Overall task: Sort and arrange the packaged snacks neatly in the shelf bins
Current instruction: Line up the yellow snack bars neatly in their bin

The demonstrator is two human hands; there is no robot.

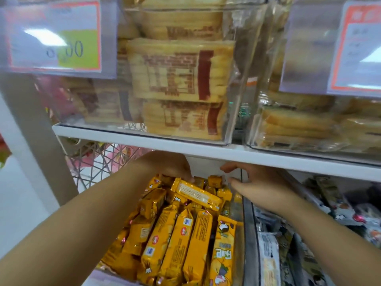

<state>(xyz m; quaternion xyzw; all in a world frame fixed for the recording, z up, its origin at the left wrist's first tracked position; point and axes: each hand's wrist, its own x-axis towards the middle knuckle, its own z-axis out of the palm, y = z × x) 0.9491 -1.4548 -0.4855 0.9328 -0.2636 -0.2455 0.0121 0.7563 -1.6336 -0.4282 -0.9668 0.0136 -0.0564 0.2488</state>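
A clear bin [239, 234] on the lower shelf holds several orange-yellow snack bars [181, 244], most standing in rows. One bar [198, 194] lies crosswise on top of them near the back. My left hand [171, 164] reaches under the white shelf board and its fingers curl down onto the far left end of that crosswise bar. My right hand [253, 182] is at the bin's back right corner, fingers extended and spread, holding nothing; the fingertips touch the bin wall there.
The white shelf board [268, 157] hangs just above both hands. Clear bins of tan cracker packs [181, 79] sit above it, with price tags [55, 36] in front. A bin of dark and white packets [288, 254] adjoins on the right. A wire basket [92, 162] is at left.
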